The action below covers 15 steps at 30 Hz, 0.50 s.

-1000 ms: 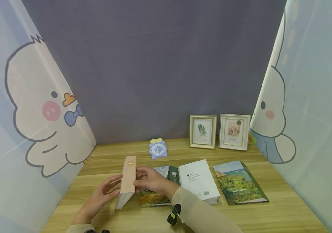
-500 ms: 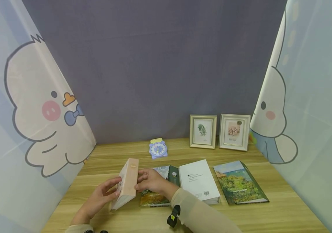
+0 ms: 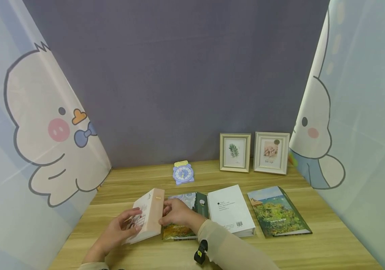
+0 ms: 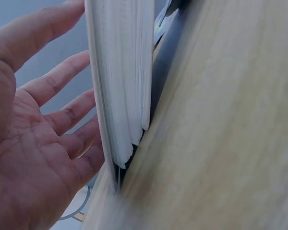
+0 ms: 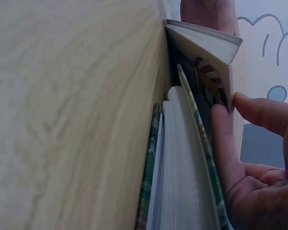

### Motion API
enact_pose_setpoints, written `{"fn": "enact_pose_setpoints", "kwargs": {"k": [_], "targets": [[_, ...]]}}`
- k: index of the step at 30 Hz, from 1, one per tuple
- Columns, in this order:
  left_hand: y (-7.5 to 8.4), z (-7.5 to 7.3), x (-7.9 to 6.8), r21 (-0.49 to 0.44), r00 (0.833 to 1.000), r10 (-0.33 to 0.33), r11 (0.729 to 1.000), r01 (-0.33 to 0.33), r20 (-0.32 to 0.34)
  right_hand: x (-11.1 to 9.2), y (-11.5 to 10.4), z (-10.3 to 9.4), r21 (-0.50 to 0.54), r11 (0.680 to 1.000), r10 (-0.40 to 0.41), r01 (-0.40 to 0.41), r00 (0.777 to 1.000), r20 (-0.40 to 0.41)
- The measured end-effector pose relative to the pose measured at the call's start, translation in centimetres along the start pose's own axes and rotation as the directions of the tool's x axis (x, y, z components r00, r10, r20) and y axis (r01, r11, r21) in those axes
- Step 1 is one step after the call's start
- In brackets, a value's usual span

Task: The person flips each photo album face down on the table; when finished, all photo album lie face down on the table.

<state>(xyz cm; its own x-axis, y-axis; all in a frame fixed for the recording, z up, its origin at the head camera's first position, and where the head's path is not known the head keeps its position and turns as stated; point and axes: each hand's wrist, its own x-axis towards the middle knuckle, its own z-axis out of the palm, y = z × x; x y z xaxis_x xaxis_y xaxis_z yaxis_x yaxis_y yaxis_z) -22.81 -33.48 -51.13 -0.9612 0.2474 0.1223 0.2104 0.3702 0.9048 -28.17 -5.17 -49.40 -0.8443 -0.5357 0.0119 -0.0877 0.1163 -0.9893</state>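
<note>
A pink photo album (image 3: 154,213) leans at a tilt near the table's left front, its spine raised toward the right and its patterned cover facing up and left. My left hand (image 3: 113,233) rests its fingers and thumb against that cover. In the left wrist view these fingers lie extended along the cover, beside the white page edges (image 4: 120,72). On the other side, my right hand (image 3: 180,214) pinches the spine edge between thumb and fingers. The right wrist view shows its thumb outside and a finger behind, close beside a green landscape album (image 5: 205,143) lying below.
Right of that green album lie a white album (image 3: 231,210) with a barcode and another landscape photo album (image 3: 278,212). Two picture frames (image 3: 235,152) stand at the back right. A purple clock-shaped item (image 3: 183,173) sits at the back middle of the wooden table (image 3: 330,243).
The pink album has tipped over to the left, so its cover shows more and its spine has shifted rightward. Both hands stay on it.
</note>
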Motion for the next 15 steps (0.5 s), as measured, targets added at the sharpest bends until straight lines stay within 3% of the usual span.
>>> {"fn": "enact_pose_setpoints", "kwargs": {"k": [6,15], "targets": [[-0.03,0.12,0.0,0.01,0.996,-0.086,0.996,0.086,-0.026,0.16,0.03,0.25,-0.097,0.995,0.009,-0.011,1.0,-0.025],[-0.2,0.04,-0.17,0.056,0.995,-0.084,0.995,0.087,-0.054,0.86,0.33,0.83,-0.321,0.947,-0.013,-0.007,0.998,-0.059]]}}
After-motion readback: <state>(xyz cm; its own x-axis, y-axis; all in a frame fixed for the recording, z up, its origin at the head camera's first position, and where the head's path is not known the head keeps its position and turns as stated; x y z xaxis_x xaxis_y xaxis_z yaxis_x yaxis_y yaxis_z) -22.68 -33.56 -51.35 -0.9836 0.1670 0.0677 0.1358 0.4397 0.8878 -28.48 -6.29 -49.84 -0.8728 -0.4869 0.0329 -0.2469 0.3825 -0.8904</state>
